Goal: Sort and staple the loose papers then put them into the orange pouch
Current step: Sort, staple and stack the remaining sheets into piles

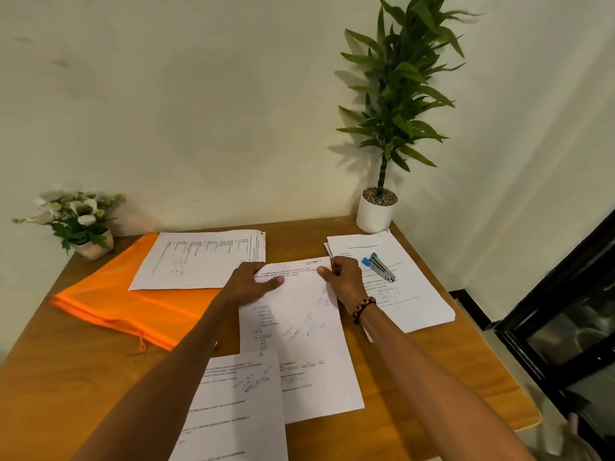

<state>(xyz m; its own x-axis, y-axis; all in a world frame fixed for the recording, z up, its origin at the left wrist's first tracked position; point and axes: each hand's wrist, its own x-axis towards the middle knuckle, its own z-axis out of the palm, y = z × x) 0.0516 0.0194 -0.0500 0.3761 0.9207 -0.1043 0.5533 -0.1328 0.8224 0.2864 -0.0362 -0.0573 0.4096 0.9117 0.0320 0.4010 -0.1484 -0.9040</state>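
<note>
A printed sheet (pixel 306 341) marked in pen at its top lies in the middle of the wooden table (pixel 66 367). My left hand (pixel 253 282) lies flat on its top left part. My right hand (pixel 344 277) pinches its top right corner. Another sheet (pixel 239 407) overlaps its near left corner. The orange pouch (pixel 133 304) lies flat at the left, with a further sheet (pixel 203 257) resting on its far side. A stapler (pixel 379 266) with blue ends sits on a paper stack (pixel 409 291) at the right.
A white pot with a tall green plant (pixel 376 211) stands at the table's far right corner. A small flower pot (pixel 93 244) sits at the far left. The table ends at the wall behind; a dark frame (pixel 559 327) stands right of the table.
</note>
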